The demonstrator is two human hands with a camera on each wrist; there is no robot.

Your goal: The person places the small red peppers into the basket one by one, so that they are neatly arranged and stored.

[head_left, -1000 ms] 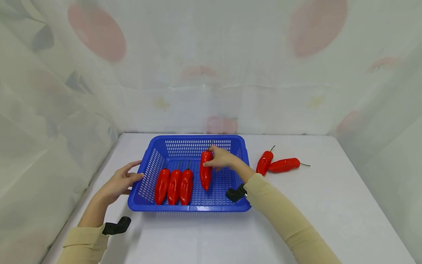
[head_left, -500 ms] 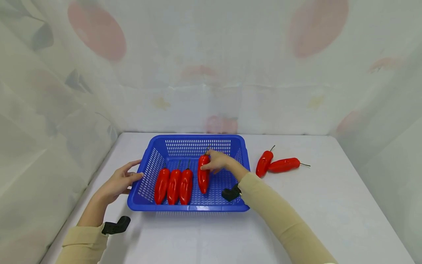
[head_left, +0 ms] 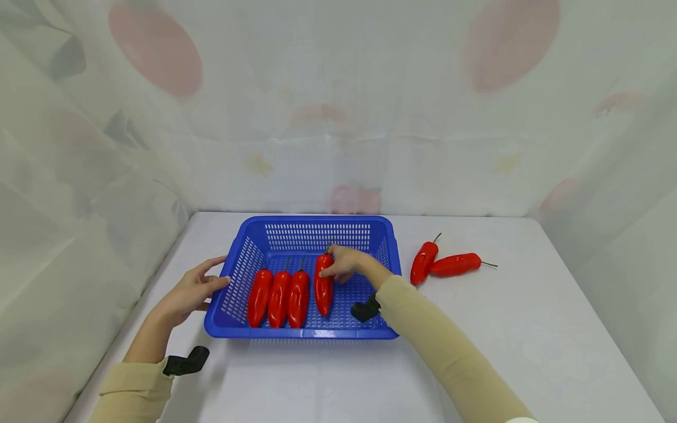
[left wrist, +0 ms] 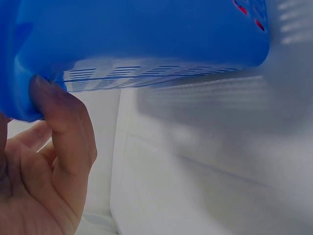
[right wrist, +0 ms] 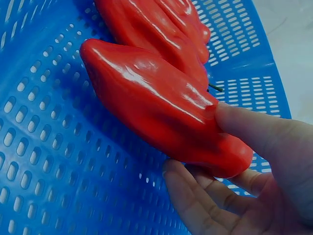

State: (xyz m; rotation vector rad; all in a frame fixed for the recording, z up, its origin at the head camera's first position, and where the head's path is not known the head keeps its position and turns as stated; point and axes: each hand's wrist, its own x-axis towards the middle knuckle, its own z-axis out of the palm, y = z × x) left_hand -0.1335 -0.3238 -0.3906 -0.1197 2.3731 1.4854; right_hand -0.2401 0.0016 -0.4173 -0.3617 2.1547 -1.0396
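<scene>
A blue perforated plastic basket (head_left: 254, 333) stands on the white table. My left hand (head_left: 187, 294) holds its left rim, and the left wrist view shows the fingers (left wrist: 71, 132) bent at the rim's underside. Inside the basket my right hand (head_left: 349, 263) pinches a red chili pepper (head_left: 324, 288) near its stem end, thumb on one side and fingers on the other. That pepper points tip toward the front, just right of three similar peppers (head_left: 298, 299) lying side by side. The right wrist view shows the held pepper (right wrist: 146, 93) close over the slotted basket floor.
Two more red chili peppers lie on the table right of the basket: one slanted (head_left: 424, 262), one sideways (head_left: 456, 265) against it. A pale patterned sheet (head_left: 423, 164) surrounds the table's back and sides. Black wrist mounts (head_left: 187, 361) sit at both cuffs.
My right hand has moved left, forward toward me and lower with the pepper, bringing it closer to the row of three. The left hand stays at the basket rim.
</scene>
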